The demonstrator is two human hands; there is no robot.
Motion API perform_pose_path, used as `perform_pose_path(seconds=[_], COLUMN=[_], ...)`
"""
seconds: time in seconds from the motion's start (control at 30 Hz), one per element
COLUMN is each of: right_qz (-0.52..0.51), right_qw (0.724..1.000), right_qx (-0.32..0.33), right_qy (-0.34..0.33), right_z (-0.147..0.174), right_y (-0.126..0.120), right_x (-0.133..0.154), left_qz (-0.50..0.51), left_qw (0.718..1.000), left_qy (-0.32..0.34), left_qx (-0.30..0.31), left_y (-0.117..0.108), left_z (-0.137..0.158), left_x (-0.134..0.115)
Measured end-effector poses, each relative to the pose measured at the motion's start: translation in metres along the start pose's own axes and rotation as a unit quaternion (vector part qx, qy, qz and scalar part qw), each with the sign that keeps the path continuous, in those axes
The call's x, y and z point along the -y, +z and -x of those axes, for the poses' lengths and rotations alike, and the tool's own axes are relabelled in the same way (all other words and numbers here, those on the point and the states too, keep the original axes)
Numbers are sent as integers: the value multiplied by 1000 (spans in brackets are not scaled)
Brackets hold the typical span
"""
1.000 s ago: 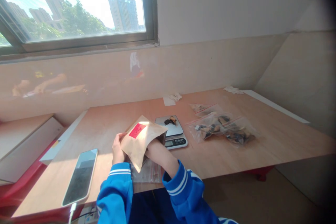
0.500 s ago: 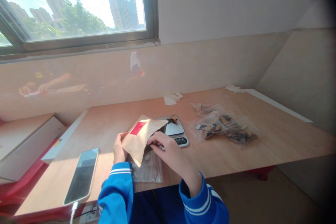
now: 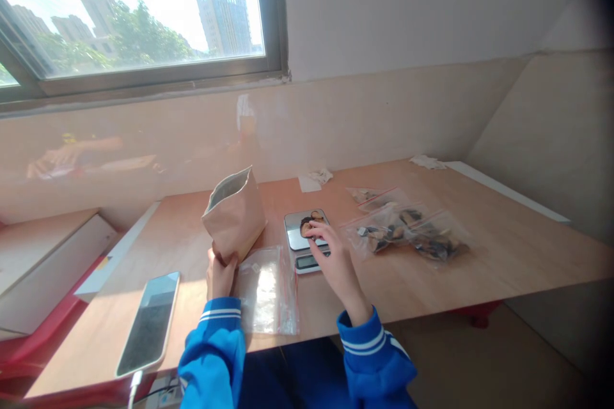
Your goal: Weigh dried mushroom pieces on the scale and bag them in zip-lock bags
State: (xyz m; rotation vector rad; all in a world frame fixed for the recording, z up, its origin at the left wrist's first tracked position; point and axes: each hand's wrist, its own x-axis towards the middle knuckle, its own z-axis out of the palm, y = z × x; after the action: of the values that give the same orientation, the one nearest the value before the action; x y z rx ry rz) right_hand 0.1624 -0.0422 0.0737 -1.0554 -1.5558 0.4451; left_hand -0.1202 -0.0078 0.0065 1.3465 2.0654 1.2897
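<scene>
My left hand [image 3: 221, 275] grips a kraft paper pouch [image 3: 237, 220] low on its side; the pouch stands upright with its mouth open and its inside partly showing. Over the small kitchen scale [image 3: 293, 244], my right hand [image 3: 333, 259] pinches a dried mushroom [image 3: 306, 227], tan with a dark edge, at or just above the plate. Another dried mushroom [image 3: 316, 215] lies at the back of the plate. My right fingers partly cover the scale's display. Flat clear zip bags [image 3: 268, 294] lie in front of the pouch, between my forearms.
Several clear zip bags of dried mushroom pieces [image 3: 407, 230] lie right of the scale. A phone [image 3: 148, 326] with a white cable [image 3: 135, 390] rests at the left. Crumpled tissue [image 3: 320, 176] and a white card [image 3: 309, 184] lie near the wall, more tissue [image 3: 428, 162] farther right.
The pouch has gone from tilted toward the scale to upright at the left. My right hand has moved from the pouch's mouth to over the scale, with a dried mushroom in its fingers.
</scene>
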Motion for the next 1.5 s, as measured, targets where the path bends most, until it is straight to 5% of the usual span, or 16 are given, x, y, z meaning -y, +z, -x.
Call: perform_pose_path(seconds=[0.33, 0.83, 1.2, 1.5], right_qz=[50, -15, 189, 345], right_qw=[997, 990, 971, 932], right_qx=[-27, -99, -122, -14], right_qy=[43, 95, 76, 112], right_z=[17, 21, 19, 24], right_y=[38, 40, 26, 26], right_x=[-52, -71, -80, -84], left_qz=[-31, -45, -69, -83], left_qw=[999, 999, 997, 996], left_qy=[-3, 0, 5, 20], left_qx=[12, 20, 25, 18], left_y=[-2, -2, -1, 1], left_z=[1, 0, -1, -2], left_x=[0, 2, 4, 8])
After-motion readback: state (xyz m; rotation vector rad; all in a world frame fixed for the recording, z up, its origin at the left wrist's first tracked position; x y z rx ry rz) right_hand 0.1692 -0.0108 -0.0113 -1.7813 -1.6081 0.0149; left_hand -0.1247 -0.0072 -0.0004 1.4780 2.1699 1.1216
